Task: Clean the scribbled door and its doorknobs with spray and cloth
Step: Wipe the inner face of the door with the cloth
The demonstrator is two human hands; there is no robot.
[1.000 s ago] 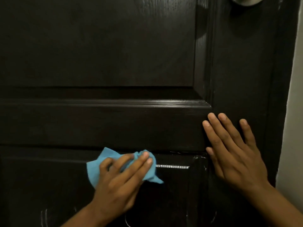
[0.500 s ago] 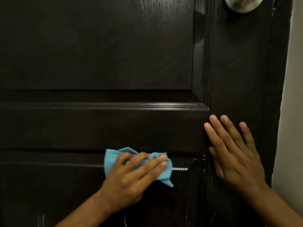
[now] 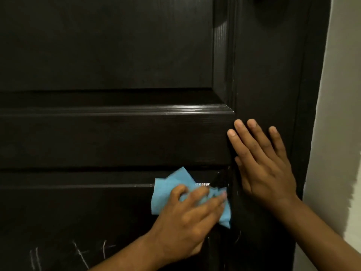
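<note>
A dark panelled door fills the view. My left hand presses a crumpled blue cloth against the upper right corner of the lower panel, its fingers spread over the cloth. My right hand lies flat on the door's right stile, fingers straight and pointing up. White chalk scribbles show on the lower panel at the bottom left, and fainter marks sit beside the cloth. The doorknob is out of view; only its shadow falls at the top right.
A pale wall runs along the door's right edge. The dark door frame stands between the door and the wall.
My left hand has slid the cloth to the right along the lower panel's top edge, into the corner. The view dropped, so the doorknob left the frame. The right hand stays put.
</note>
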